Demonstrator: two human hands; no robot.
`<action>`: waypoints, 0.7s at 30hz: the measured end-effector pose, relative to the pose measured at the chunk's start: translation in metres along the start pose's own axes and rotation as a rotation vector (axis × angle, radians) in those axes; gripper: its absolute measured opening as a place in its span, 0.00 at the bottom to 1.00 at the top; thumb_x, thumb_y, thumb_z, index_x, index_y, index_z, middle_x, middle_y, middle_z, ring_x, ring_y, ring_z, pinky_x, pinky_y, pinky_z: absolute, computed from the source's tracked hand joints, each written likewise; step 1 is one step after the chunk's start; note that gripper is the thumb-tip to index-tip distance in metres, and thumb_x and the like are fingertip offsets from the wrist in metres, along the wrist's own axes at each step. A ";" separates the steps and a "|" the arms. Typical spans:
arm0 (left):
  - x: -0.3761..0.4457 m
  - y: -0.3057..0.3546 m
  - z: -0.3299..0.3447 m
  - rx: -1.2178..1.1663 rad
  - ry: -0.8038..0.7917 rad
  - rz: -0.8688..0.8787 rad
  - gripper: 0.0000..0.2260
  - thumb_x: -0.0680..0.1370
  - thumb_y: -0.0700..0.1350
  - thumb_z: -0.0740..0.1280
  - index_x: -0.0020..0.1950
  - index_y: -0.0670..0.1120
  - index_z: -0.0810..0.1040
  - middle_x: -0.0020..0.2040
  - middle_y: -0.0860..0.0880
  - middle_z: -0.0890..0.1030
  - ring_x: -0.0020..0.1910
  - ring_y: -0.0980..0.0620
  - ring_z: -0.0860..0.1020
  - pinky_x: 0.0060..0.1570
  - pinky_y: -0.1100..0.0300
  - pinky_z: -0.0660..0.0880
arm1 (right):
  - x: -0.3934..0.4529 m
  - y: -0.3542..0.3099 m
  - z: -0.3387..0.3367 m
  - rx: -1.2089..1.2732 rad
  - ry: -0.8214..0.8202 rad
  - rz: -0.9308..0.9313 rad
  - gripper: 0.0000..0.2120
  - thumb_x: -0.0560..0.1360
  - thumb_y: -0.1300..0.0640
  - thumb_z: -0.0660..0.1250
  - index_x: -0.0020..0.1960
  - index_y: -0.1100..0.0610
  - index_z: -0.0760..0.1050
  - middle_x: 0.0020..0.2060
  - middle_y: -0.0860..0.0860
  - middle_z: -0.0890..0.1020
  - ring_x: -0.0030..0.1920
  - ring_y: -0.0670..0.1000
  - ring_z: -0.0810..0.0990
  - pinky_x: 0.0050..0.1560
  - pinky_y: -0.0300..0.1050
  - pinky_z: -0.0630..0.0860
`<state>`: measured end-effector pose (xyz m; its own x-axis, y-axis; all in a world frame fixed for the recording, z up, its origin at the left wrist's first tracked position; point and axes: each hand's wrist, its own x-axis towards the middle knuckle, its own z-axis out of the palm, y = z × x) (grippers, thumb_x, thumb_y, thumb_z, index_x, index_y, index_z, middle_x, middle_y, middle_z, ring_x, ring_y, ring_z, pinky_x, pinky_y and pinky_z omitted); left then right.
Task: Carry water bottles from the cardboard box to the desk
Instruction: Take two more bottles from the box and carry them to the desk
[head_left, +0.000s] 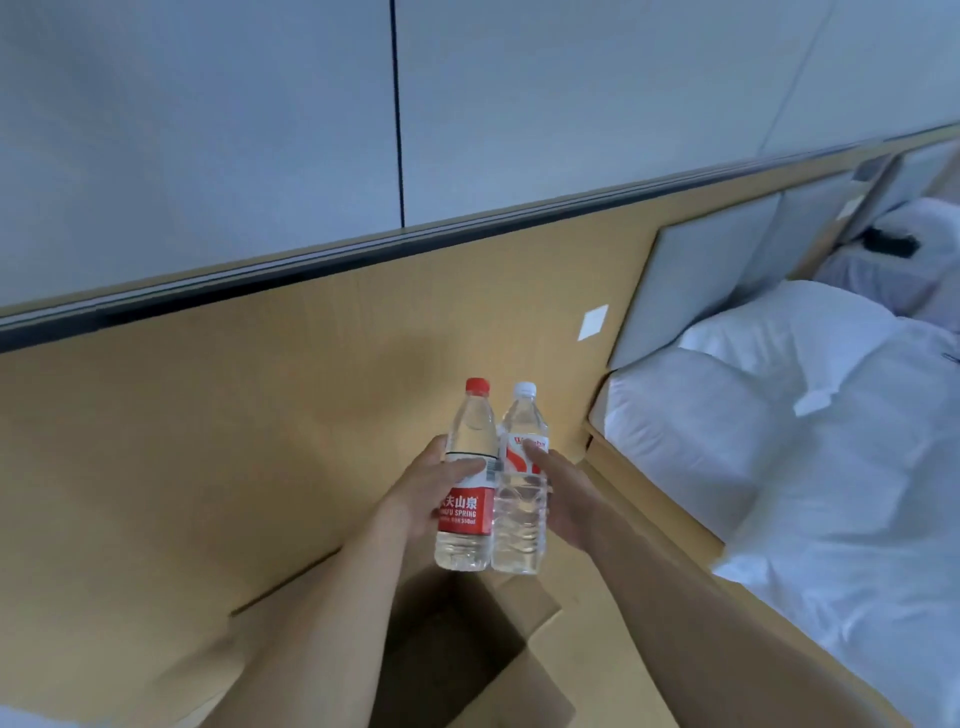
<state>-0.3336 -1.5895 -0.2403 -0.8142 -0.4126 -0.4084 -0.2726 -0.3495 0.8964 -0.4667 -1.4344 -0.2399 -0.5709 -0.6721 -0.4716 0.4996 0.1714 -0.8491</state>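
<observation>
2 bottles held upright, side by side and touching, above the open cardboard box (457, 639) at 6 o'clock. Left hand (426, 493) grips the red-capped bottle (466, 499) — thumb across its label. Right hand (558, 493) holds the white-capped bottle (521, 499), thumb on the label. Bed (810, 441) with white pillows at 3 o'clock.

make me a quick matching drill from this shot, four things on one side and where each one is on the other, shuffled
Things:
1. red-capped bottle
2. white-capped bottle
3. cardboard box
4. pillows

Places:
A. on the bed at the right
B. held in the left hand
C. open, below the raised bottles
D. held in the right hand

Pairs: 1-B, 2-D, 3-C, 4-A
</observation>
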 end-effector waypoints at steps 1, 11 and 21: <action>0.002 0.001 0.010 0.004 -0.037 -0.001 0.20 0.75 0.47 0.75 0.64 0.55 0.73 0.51 0.47 0.86 0.49 0.46 0.86 0.42 0.52 0.82 | -0.008 0.000 -0.010 0.042 0.012 -0.007 0.25 0.78 0.48 0.69 0.68 0.63 0.73 0.61 0.63 0.81 0.62 0.65 0.80 0.66 0.65 0.73; 0.008 -0.004 0.146 0.087 -0.335 0.006 0.18 0.77 0.47 0.74 0.64 0.51 0.73 0.53 0.45 0.86 0.48 0.45 0.86 0.41 0.55 0.81 | -0.095 0.021 -0.124 0.436 0.051 -0.128 0.27 0.82 0.45 0.61 0.70 0.65 0.71 0.49 0.61 0.84 0.43 0.57 0.85 0.39 0.49 0.82; -0.020 -0.037 0.338 0.279 -0.648 -0.007 0.19 0.77 0.44 0.74 0.65 0.46 0.72 0.56 0.40 0.84 0.50 0.39 0.85 0.50 0.46 0.82 | -0.238 0.053 -0.253 0.530 0.506 -0.282 0.28 0.80 0.40 0.62 0.68 0.60 0.75 0.63 0.63 0.80 0.62 0.64 0.80 0.61 0.60 0.78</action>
<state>-0.4801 -1.2835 -0.2072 -0.9297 0.2029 -0.3075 -0.3297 -0.0860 0.9402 -0.4693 -1.0829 -0.2329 -0.8860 -0.2075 -0.4146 0.4636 -0.4088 -0.7861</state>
